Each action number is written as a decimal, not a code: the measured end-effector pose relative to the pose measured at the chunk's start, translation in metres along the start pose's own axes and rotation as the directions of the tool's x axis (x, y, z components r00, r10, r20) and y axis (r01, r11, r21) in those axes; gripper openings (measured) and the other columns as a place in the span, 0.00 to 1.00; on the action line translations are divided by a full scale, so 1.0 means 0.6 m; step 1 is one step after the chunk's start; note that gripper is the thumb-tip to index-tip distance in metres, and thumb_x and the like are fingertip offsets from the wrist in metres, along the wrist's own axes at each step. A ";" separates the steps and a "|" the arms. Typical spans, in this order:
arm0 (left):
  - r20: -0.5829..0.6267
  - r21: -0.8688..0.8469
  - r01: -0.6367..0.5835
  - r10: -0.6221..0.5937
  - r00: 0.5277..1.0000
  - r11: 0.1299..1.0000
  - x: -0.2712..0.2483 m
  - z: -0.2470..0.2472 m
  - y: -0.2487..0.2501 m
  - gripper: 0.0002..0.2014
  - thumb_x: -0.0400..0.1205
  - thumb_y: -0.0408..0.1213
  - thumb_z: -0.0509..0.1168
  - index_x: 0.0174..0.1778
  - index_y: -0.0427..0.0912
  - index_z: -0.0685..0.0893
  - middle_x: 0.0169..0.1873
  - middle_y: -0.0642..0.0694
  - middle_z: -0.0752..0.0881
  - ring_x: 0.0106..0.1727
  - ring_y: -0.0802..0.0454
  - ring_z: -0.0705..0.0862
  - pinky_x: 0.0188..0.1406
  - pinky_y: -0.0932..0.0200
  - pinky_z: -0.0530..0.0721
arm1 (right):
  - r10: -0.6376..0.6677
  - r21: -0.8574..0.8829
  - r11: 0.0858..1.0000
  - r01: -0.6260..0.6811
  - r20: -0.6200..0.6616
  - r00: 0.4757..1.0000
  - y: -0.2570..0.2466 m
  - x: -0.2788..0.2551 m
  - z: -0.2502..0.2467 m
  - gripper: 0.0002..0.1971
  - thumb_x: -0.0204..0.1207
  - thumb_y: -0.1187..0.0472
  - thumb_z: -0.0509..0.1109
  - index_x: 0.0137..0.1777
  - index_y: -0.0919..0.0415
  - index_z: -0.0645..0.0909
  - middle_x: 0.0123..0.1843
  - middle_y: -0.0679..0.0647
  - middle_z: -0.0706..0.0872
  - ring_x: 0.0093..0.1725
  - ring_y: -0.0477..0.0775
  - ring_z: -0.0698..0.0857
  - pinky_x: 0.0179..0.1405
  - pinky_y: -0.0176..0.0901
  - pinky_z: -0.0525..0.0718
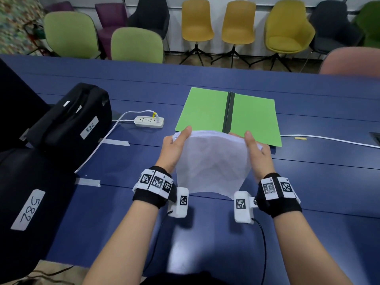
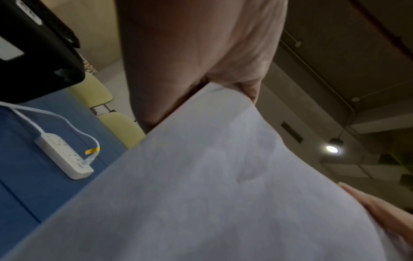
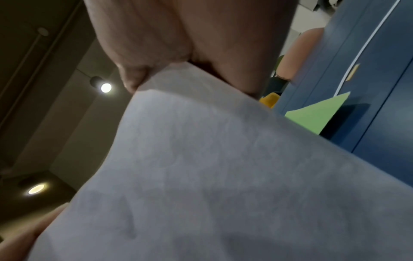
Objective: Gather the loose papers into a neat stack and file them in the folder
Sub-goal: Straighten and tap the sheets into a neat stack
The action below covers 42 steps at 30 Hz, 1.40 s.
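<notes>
Papers (image 1: 212,161) gripped by left hand (image 1: 174,150) and right hand (image 1: 259,155); green folder (image 1: 205,110) beyond, power strip (image 1: 149,121) left.

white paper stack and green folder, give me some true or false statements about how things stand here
1. Both hands hold the white paper stack by its side edges. True: the left hand and the right hand grip it from either side.
2. The green cardboard folder is closed. False: it lies open flat on the blue table, its dark spine showing.
3. The papers already lie inside the folder. False: they are held upright in front of it, bottom edge near the table.
4. A white power strip lies left of the folder. True.
5. The black case labelled 522 sits on the folder. False: it stands apart, at the table's left side.
</notes>
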<state>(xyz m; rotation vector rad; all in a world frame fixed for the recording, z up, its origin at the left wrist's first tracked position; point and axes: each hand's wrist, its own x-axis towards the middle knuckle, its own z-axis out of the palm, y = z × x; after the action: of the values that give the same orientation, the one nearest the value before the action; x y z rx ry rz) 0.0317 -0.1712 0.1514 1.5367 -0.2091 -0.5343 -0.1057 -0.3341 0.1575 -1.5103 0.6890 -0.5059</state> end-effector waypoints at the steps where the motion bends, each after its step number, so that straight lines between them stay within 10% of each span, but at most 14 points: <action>1: 0.006 0.014 -0.033 0.033 0.999 0.999 -0.004 0.002 0.001 0.26 0.76 0.60 0.66 0.29 0.42 0.64 0.31 0.43 0.74 0.33 0.51 0.73 0.33 0.61 0.68 | -0.006 -0.046 0.999 0.004 -0.049 0.999 -0.001 0.000 0.001 0.25 0.75 0.34 0.58 0.24 0.50 0.69 0.21 0.49 0.71 0.25 0.53 0.68 0.28 0.44 0.67; 3: 0.026 0.086 -0.121 0.120 0.992 0.989 -0.014 0.010 0.005 0.24 0.82 0.53 0.63 0.26 0.49 0.61 0.24 0.49 0.64 0.27 0.55 0.63 0.26 0.64 0.62 | -0.019 -0.121 0.993 0.004 -0.121 0.992 -0.004 0.001 0.010 0.26 0.78 0.36 0.54 0.26 0.50 0.55 0.25 0.51 0.58 0.27 0.51 0.56 0.30 0.45 0.53; 6: 0.084 0.085 -0.242 0.235 0.968 0.966 -0.028 0.031 0.010 0.05 0.80 0.42 0.69 0.45 0.47 0.90 0.26 0.56 0.81 0.29 0.60 0.75 0.28 0.70 0.75 | -0.075 -0.175 0.984 0.043 -0.180 0.981 -0.016 -0.001 0.028 0.25 0.84 0.43 0.50 0.26 0.51 0.54 0.24 0.50 0.56 0.23 0.47 0.55 0.28 0.43 0.52; 12: 0.054 0.011 -0.449 0.448 0.893 0.894 -0.041 0.034 0.068 0.10 0.82 0.38 0.66 0.52 0.39 0.90 0.38 0.50 0.89 0.38 0.60 0.82 0.39 0.67 0.81 | -0.330 -0.084 0.944 0.320 -0.227 0.916 -0.065 -0.016 0.023 0.25 0.86 0.48 0.49 0.39 0.47 0.87 0.22 0.47 0.70 0.25 0.43 0.63 0.23 0.32 0.62; 18: -0.001 0.098 -0.275 0.276 0.961 0.956 -0.029 0.006 -0.004 0.12 0.81 0.39 0.69 0.40 0.32 0.89 0.30 0.51 0.82 0.31 0.62 0.77 0.32 0.69 0.77 | -0.270 -0.150 0.953 0.263 -0.034 0.962 -0.001 -0.021 0.012 0.23 0.60 0.27 0.62 0.26 0.45 0.80 0.17 0.37 0.76 0.21 0.34 0.73 0.24 0.20 0.67; 23: 0.097 0.149 -0.307 0.295 0.950 0.940 -0.015 -0.008 -0.005 0.09 0.83 0.37 0.65 0.44 0.39 0.90 0.40 0.43 0.87 0.40 0.59 0.82 0.41 0.68 0.80 | -0.265 -0.234 0.930 0.284 0.109 0.958 0.009 0.003 -0.023 0.20 0.68 0.39 0.67 0.39 0.57 0.85 0.29 0.45 0.81 0.32 0.41 0.74 0.28 0.27 0.72; 29: 0.180 0.274 -0.465 0.430 0.885 0.842 -0.013 -0.014 0.037 0.14 0.83 0.42 0.64 0.43 0.35 0.90 0.37 0.45 0.85 0.36 0.61 0.76 0.38 0.69 0.74 | -0.235 -0.611 0.685 0.398 0.332 0.914 -0.029 0.017 -0.070 0.11 0.78 0.49 0.66 0.35 0.50 0.79 0.26 0.54 0.77 0.30 0.56 0.73 0.34 0.44 0.70; 33: 0.375 0.391 -0.541 0.407 0.833 0.745 -0.014 -0.004 0.074 0.20 0.80 0.55 0.62 0.36 0.43 0.88 0.28 0.53 0.80 0.32 0.60 0.73 0.35 0.61 0.70 | -0.262 -0.748 0.433 0.503 0.429 0.864 -0.055 0.010 -0.047 0.13 0.75 0.48 0.70 0.33 0.51 0.75 0.22 0.45 0.71 0.27 0.52 0.71 0.59 0.43 0.68; 38: 0.352 0.378 -0.458 0.333 0.875 0.805 -0.020 0.003 0.082 0.16 0.71 0.53 0.72 0.35 0.42 0.89 0.32 0.44 0.87 0.34 0.54 0.79 0.36 0.52 0.79 | -0.332 -0.608 0.562 0.562 0.456 0.826 -0.042 -0.001 -0.010 0.15 0.74 0.46 0.63 0.42 0.56 0.84 0.29 0.52 0.83 0.33 0.59 0.78 0.33 0.47 0.74; 42: 0.289 0.784 -0.303 0.114 0.951 0.542 0.003 -0.056 0.034 0.18 0.64 0.54 0.77 0.25 0.43 0.81 0.22 0.49 0.79 0.28 0.48 0.74 0.31 0.54 0.73 | -0.343 -0.531 0.717 0.452 0.295 0.892 -0.014 0.012 -0.036 0.10 0.74 0.48 0.64 0.34 0.46 0.80 0.24 0.45 0.80 0.28 0.49 0.73 0.31 0.43 0.70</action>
<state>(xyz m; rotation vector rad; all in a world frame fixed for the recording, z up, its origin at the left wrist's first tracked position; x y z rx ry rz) 0.0524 -0.1429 0.1697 2.3348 -0.9123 -0.4065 -0.1143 -0.3552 0.1664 -2.3004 0.3794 -0.4940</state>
